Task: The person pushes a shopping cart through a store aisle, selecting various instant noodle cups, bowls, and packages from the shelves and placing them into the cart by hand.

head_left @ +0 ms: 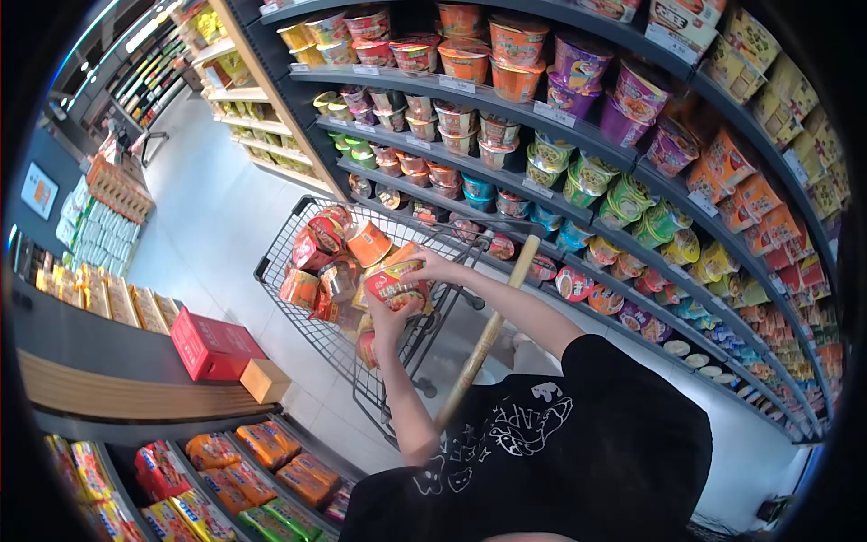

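Both of my hands are on a red instant noodle cup (397, 284) above a wire shopping cart (334, 361). My left hand (390, 318) grips its lower side, and my right hand (432, 267) holds its upper right side. Beneath and beside it in the cart lie several more cups: an orange one (368, 244), a red one (309, 251), a dark-lidded one (338, 281) and another orange one (298, 287). The cart's pale handle bar (488, 348) runs between my forearms.
Shelves of noodle cups (519, 117) rise ahead and to the right. A red box (212, 345) and a small carton (265, 381) stand at the left. Packaged noodles (212, 450) fill the lower left shelf. Tiled floor (194, 217) extends up the aisle.
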The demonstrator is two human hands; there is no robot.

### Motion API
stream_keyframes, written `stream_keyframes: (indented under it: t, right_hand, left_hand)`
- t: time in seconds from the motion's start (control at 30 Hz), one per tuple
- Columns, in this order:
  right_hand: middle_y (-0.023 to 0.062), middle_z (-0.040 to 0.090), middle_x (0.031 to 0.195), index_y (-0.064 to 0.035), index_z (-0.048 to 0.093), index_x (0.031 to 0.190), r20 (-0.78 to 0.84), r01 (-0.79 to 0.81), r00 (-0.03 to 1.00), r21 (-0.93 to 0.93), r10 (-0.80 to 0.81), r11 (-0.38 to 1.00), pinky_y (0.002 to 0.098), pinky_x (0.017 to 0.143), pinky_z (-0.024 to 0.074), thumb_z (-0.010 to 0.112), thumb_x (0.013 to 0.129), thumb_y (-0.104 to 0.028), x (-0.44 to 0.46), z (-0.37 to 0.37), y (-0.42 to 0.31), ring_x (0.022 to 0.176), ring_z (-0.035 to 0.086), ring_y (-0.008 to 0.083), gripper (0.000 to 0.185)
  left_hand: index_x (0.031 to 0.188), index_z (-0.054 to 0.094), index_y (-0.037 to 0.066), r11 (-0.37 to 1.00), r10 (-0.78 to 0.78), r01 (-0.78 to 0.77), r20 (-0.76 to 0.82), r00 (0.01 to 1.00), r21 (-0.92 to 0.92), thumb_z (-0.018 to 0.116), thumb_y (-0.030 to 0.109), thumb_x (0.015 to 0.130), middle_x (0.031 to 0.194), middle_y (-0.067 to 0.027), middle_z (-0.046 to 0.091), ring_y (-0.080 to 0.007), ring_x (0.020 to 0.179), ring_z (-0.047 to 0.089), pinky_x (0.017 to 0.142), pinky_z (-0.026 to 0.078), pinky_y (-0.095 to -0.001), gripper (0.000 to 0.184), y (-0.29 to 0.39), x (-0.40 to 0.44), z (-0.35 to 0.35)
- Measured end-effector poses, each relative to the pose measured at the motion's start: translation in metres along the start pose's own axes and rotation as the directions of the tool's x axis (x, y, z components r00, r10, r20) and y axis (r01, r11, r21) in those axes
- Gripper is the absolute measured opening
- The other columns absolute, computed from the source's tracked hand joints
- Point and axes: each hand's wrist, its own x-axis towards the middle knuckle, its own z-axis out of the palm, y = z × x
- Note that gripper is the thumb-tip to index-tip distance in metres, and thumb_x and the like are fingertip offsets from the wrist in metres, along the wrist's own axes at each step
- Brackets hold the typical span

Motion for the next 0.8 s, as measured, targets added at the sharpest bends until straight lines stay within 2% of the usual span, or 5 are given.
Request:
stream_keyframes:
  t: [0.17,0.33,0.5,0.57,0.8]
  right_hand:
    - [0.0057,0.058,0.095,-0.0033,0.058,0.104,-0.046,0.197,0.98,0.138,-0.192,0.971,0.0257,0.078,0.0411,0.073,0.065,-0.027,-0.024,0.002,0.006,0.088,0.052,0.0109,0.048]
    - [0.0025,0.059,0.091,-0.0014,0.057,0.105,-0.077,0.013,0.997,0.263,0.007,0.965,0.0222,0.071,0.0436,0.072,0.067,-0.019,-0.054,-0.003,-0.009,0.08,0.054,0.0079,0.044]
    - [0.0053,0.06,0.089,-0.0003,0.056,0.104,-0.014,-0.012,1.0,0.195,0.015,0.981,0.0229,0.071,0.0464,0.072,0.066,-0.011,-0.074,-0.002,0.001,0.082,0.057,0.0108,0.043]
    - [0.0084,0.059,0.093,0.0027,0.058,0.1,-0.067,0.034,0.998,0.193,-0.021,0.981,0.023,0.071,0.0464,0.076,0.061,-0.015,-0.083,0.0,-0.001,0.081,0.057,0.0114,0.046]
    - [0.011,0.057,0.099,0.0008,0.055,0.104,-0.024,0.044,0.999,0.144,-0.041,0.989,0.0253,0.078,0.0441,0.073,0.064,-0.017,-0.096,0.006,0.001,0.091,0.055,0.0147,0.048]
  left_hand:
    - [0.12,0.025,-0.001,0.988,-0.089,0.078,-0.076,0.993,-0.136,0.073,0.006,0.053,0.105,-0.0162,0.048,-0.0229,0.093,0.052,0.078,0.044,-0.0321,0.083,0.033,-0.022,0.013]
    - [0.13,0.013,-0.001,0.996,0.041,-0.028,-0.153,0.987,0.09,0.071,0.001,0.056,0.106,-0.0143,0.049,-0.0212,0.091,0.054,0.077,0.047,-0.0293,0.093,0.028,-0.04,0.032]
    - [0.134,0.001,0.005,0.909,-0.058,0.155,-0.252,0.966,0.387,0.076,0.018,0.051,0.128,-0.0263,0.023,-0.0401,0.115,0.034,0.091,0.033,-0.045,0.113,0.071,-0.071,0.059]
    - [0.136,-0.001,0.023,0.812,-0.213,0.314,-0.251,0.944,0.492,0.079,0.023,0.048,0.132,-0.0263,0.016,-0.0449,0.114,0.032,0.085,0.029,-0.0634,0.119,0.09,-0.08,0.064]
    - [0.13,0.015,0.015,0.854,-0.106,0.277,-0.375,0.921,0.439,0.079,0.026,0.047,0.13,-0.0245,0.021,-0.0392,0.113,0.037,0.087,0.035,-0.0518,0.106,0.079,-0.085,0.068]
